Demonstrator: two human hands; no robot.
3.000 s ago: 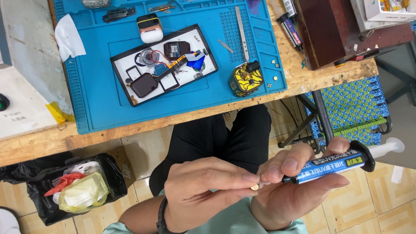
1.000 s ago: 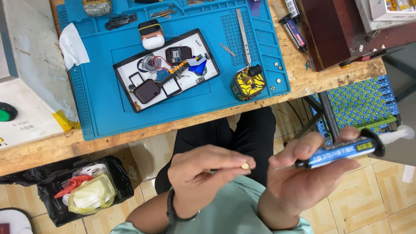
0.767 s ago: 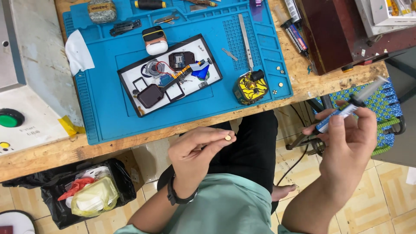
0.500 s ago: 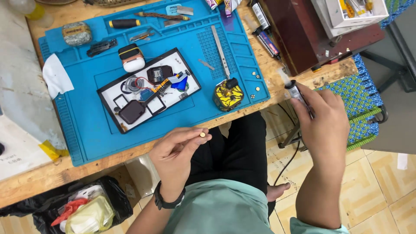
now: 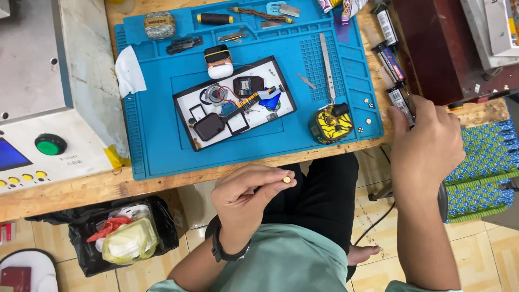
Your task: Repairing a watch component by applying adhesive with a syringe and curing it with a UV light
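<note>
My left hand (image 5: pixel 246 197) is raised in front of my lap, below the table edge, pinching a small round gold-coloured part (image 5: pixel 287 179) between thumb and fingertips. My right hand (image 5: pixel 427 146) reaches to the right side of the wooden table and lays a dark syringe-shaped tube (image 5: pixel 401 101) down beside two similar tubes (image 5: pixel 388 59). On the blue work mat (image 5: pixel 162 146) lies a white tray (image 5: pixel 270 111) carrying a taken-apart small device with a dark square screen (image 5: pixel 208 126) and loose parts.
A yellow-and-black tape roll (image 5: pixel 331 124), a metal blade tool (image 5: pixel 326 67), a small white case (image 5: pixel 219 61) and tiny gold parts (image 5: pixel 367 120) sit on the mat. A grey machine with a green button (image 5: pixel 50 144) stands left. A black waste bag (image 5: pixel 121 235) lies under the table.
My right hand carried the syringe-shaped tube from my lap up to the table's right side beside the other tubes. My left hand kept the small gold part and stayed near my lap.
</note>
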